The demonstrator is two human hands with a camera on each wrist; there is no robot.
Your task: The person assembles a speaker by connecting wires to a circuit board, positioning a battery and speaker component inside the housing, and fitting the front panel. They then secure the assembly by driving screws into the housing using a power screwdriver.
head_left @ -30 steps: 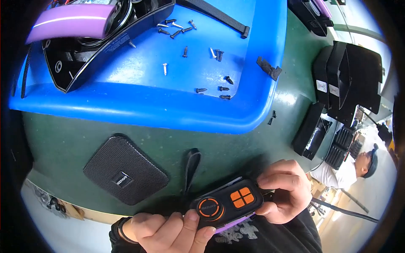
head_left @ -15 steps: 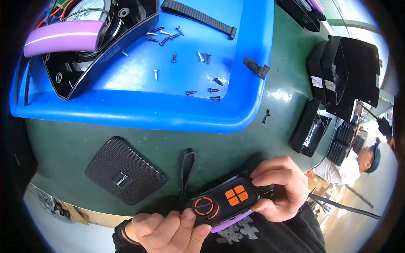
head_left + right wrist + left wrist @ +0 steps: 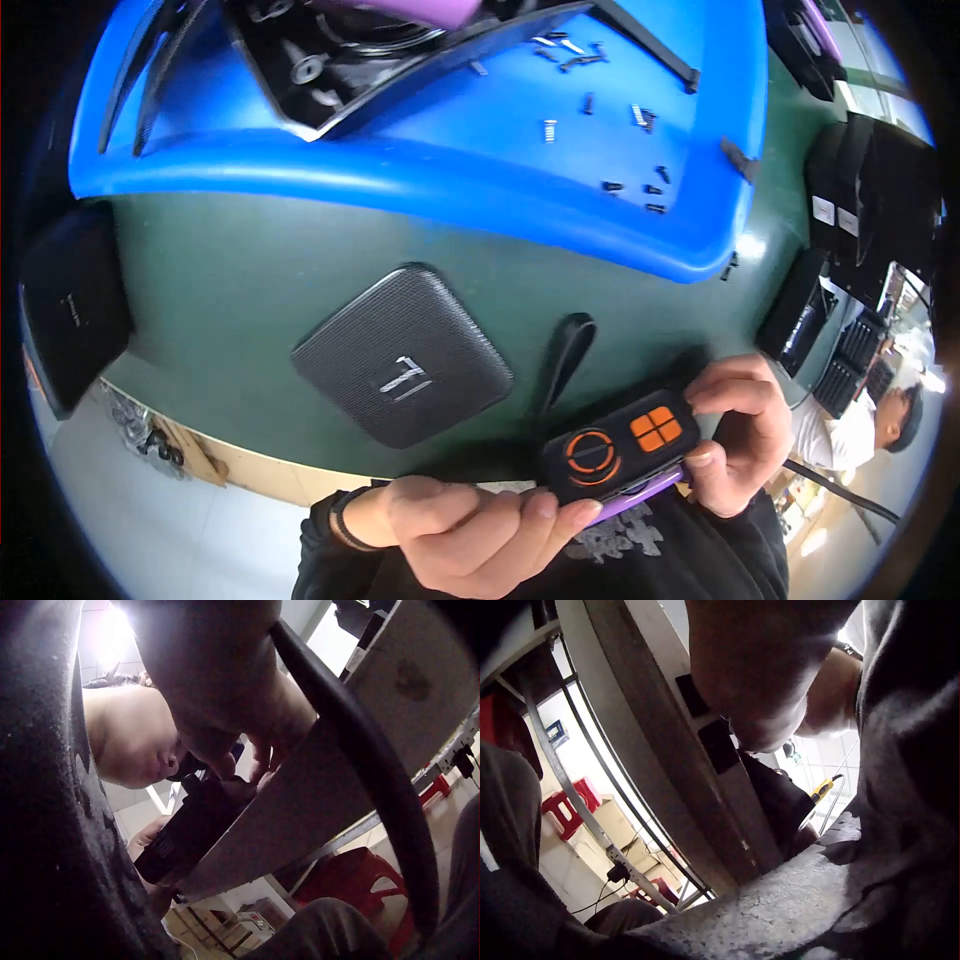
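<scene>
Black device (image 3: 623, 450) with 4 orange buttons (image 3: 651, 440) is between left grip (image 3: 485, 535), pinching its near left corner, and right grip (image 3: 748, 425), pinching its right end; a panel (image 3: 420, 320) lies left on the desk (image 3: 220, 290).

Glossy blue plastic tray (image 3: 400, 180), matt black device (image 3: 622, 440), metal screws (image 3: 550, 131)

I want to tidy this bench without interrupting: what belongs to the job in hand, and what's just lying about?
In the job:
Black device with orange buttons, held by left hand and right hand

Probably just lying about:
Black mesh-faced piece on the green table
Blue tray
Screws in it, though possibly needed later
</scene>
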